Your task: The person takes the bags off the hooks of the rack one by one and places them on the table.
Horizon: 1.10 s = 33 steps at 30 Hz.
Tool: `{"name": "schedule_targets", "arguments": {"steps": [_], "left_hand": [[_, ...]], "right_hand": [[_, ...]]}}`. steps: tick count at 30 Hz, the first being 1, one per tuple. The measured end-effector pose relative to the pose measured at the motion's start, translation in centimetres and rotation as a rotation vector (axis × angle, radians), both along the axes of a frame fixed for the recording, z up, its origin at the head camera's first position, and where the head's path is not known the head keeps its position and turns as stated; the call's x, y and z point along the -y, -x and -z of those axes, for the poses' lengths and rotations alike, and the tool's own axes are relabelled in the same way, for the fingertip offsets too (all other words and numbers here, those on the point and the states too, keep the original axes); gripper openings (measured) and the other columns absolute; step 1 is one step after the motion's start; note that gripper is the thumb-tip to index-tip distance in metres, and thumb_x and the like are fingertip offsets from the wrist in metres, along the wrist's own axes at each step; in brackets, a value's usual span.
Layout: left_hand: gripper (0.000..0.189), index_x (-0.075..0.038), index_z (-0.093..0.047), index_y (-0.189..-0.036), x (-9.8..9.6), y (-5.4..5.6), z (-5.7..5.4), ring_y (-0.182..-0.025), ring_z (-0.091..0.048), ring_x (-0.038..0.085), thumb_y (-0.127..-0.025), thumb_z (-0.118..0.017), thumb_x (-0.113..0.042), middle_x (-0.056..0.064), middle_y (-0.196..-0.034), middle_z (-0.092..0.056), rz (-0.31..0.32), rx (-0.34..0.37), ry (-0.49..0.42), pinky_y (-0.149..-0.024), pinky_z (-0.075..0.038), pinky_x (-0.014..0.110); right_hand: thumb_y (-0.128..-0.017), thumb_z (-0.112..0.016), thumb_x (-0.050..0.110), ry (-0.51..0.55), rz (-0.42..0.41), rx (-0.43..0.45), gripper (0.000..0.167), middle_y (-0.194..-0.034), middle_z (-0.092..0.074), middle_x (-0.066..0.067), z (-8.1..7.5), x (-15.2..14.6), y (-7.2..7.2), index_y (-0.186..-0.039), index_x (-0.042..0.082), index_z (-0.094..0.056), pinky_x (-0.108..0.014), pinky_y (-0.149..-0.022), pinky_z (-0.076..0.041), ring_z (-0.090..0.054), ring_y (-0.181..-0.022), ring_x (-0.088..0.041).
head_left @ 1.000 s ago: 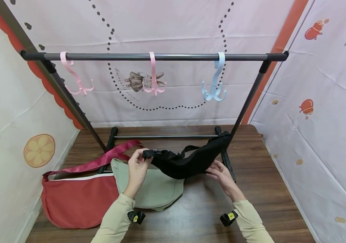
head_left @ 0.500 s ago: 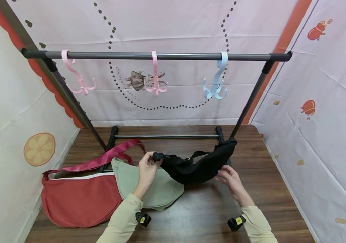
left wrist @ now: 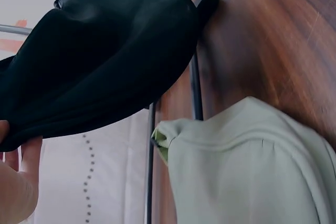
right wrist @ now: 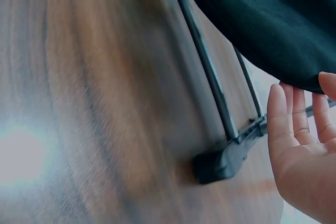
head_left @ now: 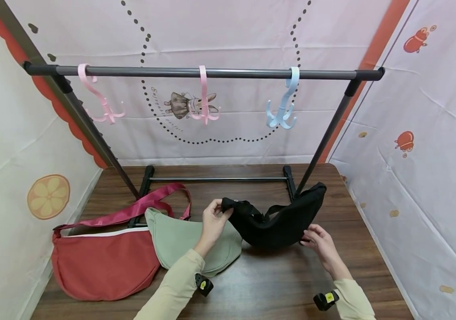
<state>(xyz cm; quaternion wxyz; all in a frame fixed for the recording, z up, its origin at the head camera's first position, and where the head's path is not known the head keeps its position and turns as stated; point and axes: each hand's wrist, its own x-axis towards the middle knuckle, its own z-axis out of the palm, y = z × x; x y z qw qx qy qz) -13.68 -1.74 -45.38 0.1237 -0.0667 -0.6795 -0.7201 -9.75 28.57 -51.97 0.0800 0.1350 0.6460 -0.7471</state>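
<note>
A black crescent-shaped shoulder bag (head_left: 274, 231) is held up above the right part of the table, its short strap lying along the top. My left hand (head_left: 213, 224) pinches its upper left corner between thumb and fingers. At the lower right edge, my right hand (head_left: 324, 249) has its thumb on the front of the fabric and its fingers behind, as the right wrist view shows on the bag (right wrist: 273, 30). Left of it lies a sage green bag (head_left: 192, 242), partly behind my left forearm. A red shoulder bag (head_left: 106, 262) with a white zip and crimson strap (head_left: 132, 213) lies farther left.
Across the back runs a black rack rail (head_left: 248, 73) on slanted posts. Two pink hooks (head_left: 103, 104) and a light blue hook (head_left: 283, 106) hang from it. The rack's low bar (head_left: 216, 179) and feet stand on the wooden table (head_left: 260, 289); printed cloth walls surround it.
Both hands have moved to the right with the black bag. Its right end has come lower, and the bag now hangs with more of its front showing. The other bags stay put.
</note>
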Motion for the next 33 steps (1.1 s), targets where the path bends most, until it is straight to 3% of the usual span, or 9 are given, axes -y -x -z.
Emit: {"name": "schedule_targets", "arguments": {"steps": [7, 14, 19, 21, 28, 33], "left_hand": [[0.014, 0.013, -0.058, -0.088, -1.3, 0.3, 0.7, -0.074, -0.056, 0.006, -0.075, -0.064, 0.011, 0.015, -0.084, -0.061, 0.019, 0.048, 0.008, -0.071, -0.045, 0.018], [0.014, 0.008, -0.06, -0.09, -1.8, 0.3, 2.0, -0.078, -0.062, 0.018, -0.077, -0.065, 0.007, 0.017, -0.088, -0.063, 0.05, 0.098, 0.092, -0.073, -0.047, 0.023], [0.014, 0.007, -0.06, -0.092, -1.9, 0.5, 3.1, -0.083, -0.062, 0.03, -0.079, -0.064, 0.004, 0.018, -0.09, -0.062, 0.064, 0.133, 0.144, -0.074, -0.048, 0.025], [0.015, 0.007, -0.059, -0.093, -2.0, 0.8, 3.6, -0.083, -0.061, 0.032, -0.08, -0.064, 0.004, 0.019, -0.091, -0.061, 0.06, 0.145, 0.146, -0.072, -0.048, 0.023], [0.019, 0.004, -0.061, -0.097, -2.9, 3.0, 8.1, -0.08, -0.061, 0.025, -0.081, -0.066, -0.005, 0.015, -0.092, -0.062, 0.016, 0.174, 0.175, -0.069, -0.05, 0.026], [0.019, 0.002, -0.062, -0.098, -3.3, 3.2, 8.7, -0.076, -0.062, 0.021, -0.082, -0.065, -0.007, 0.013, -0.089, -0.063, -0.024, 0.195, 0.229, -0.066, -0.05, 0.025]], "right_hand": [[-0.092, -0.047, 0.006, 0.025, 0.058, -0.005, 0.009, -0.082, -0.056, 0.005, 0.8, -0.7, -0.9, -0.088, 0.012, -0.052, -0.027, -0.072, -0.052, -0.058, -0.075, -0.007], [-0.091, -0.05, 0.009, -0.001, 0.03, -0.041, 0.008, -0.083, -0.056, 0.007, 3.4, -1.4, -1.7, -0.089, 0.017, -0.053, -0.024, -0.069, -0.052, -0.058, -0.075, -0.005], [-0.092, -0.05, 0.01, -0.07, 0.063, 0.044, 0.003, -0.082, -0.055, 0.005, 3.9, -1.3, -1.9, -0.093, 0.012, -0.051, -0.025, -0.069, -0.052, -0.058, -0.074, -0.006], [-0.091, -0.05, 0.009, -0.095, 0.1, 0.107, 0.003, -0.081, -0.055, 0.005, 3.6, -1.1, -1.8, -0.094, 0.008, -0.049, -0.025, -0.069, -0.052, -0.058, -0.073, -0.006], [-0.092, -0.046, 0.007, -0.104, 0.144, 0.195, 0.008, -0.078, -0.055, 0.005, 3.7, -1.1, -1.7, -0.098, 0.003, -0.048, -0.024, -0.066, -0.053, -0.058, -0.07, -0.006], [-0.091, -0.044, 0.004, -0.087, 0.168, 0.213, 0.009, -0.073, -0.057, 0.004, 4.0, -1.1, -1.8, -0.097, 0.0, -0.05, -0.024, -0.062, -0.053, -0.058, -0.066, -0.007]]}}
